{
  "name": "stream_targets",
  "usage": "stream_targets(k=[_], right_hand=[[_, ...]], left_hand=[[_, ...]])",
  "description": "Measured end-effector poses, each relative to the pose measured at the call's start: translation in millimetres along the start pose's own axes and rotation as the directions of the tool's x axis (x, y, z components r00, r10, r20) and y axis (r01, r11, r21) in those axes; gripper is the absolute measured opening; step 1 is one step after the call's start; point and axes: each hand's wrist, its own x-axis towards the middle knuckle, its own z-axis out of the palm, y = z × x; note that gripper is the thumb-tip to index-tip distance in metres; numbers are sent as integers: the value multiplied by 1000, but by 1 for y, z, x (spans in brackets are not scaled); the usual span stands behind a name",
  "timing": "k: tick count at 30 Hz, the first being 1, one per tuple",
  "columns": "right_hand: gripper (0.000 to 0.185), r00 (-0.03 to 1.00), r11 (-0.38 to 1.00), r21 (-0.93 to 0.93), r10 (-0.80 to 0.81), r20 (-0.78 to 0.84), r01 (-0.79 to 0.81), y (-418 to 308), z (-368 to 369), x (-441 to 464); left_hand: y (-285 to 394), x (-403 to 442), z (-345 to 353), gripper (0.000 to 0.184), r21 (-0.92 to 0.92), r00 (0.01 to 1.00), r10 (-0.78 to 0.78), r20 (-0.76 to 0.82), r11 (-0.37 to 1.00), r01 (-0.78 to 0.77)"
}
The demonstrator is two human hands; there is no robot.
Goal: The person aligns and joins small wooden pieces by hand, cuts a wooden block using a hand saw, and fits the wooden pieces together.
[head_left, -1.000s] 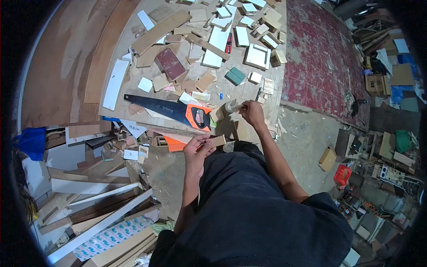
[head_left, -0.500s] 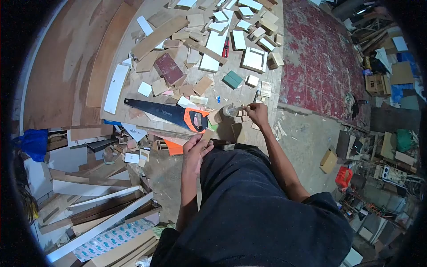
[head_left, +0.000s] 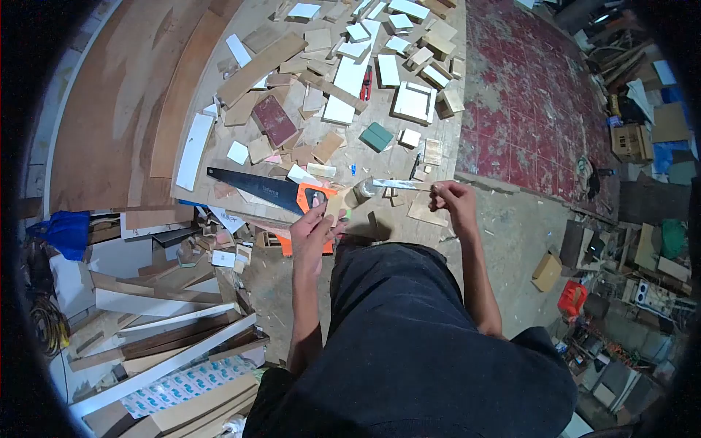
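In my left hand [head_left: 310,228] is a small pale wood block [head_left: 336,207], held between thumb and fingers. My right hand [head_left: 454,201] pinches the end of a thin stick [head_left: 420,186] with a whitish, shiny coating along its far part. The stick's tip points left, at the rim of a small clear jar [head_left: 362,191]; whether it touches the jar I cannot tell. Just behind my left hand lies a handsaw [head_left: 255,188] with a black blade and orange handle, partly covered by that hand.
Many wood offcuts cover the workbench [head_left: 219,80]. Among them are a green block [head_left: 376,136], a dark red block [head_left: 274,120], a red tool [head_left: 366,84] and a white-faced frame [head_left: 415,102]. Stacked boards [head_left: 168,321] stand low on the left.
My right hand has moved right, drawing the stick out of the jar so its coated length shows. My left hand has risen slightly toward the jar with the wood block.
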Motion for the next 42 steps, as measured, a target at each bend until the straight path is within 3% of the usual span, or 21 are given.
stream_targets(k=[4, 8, 18, 22, 24, 31, 37, 42], right_hand=[[20, 995, 984, 170, -65, 76, 51, -42, -6, -25], [18, 985, 960, 267, -125, 120, 89, -62, -16, -33], [22, 972, 925, 374, -146, 182, 69, -75, -52, -40], [23, 950, 914, 395, -199, 239, 92, -77, -64, -40], [23, 940, 915, 373, -249, 231, 151, -79, -65, -41], [23, 919, 901, 407, -280, 278, 152, -83, -72, -45], [25, 909, 919, 301, -334, 249, 255, -87, -71, -50], [27, 897, 914, 187, -394, 199, 359, -80, -60, -60]], left_hand=[[13, -6, 36, 30, -25, 998, 46, 39, 999, -45], [19, -10, 64, 24, -201, 992, 48, 119, 979, -24], [34, -28, 117, 16, -345, 973, -24, 230, 933, 104], [35, -36, 133, 16, -349, 981, 14, 194, 935, 56], [41, -46, 145, 18, -294, 995, -39, 94, 954, 65], [26, -60, 152, 20, -330, 998, 35, 55, 944, -15], [36, -70, 159, 19, -247, 993, -13, 118, 968, 42], [41, -74, 136, 16, -253, 961, -26, 275, 963, 98]])
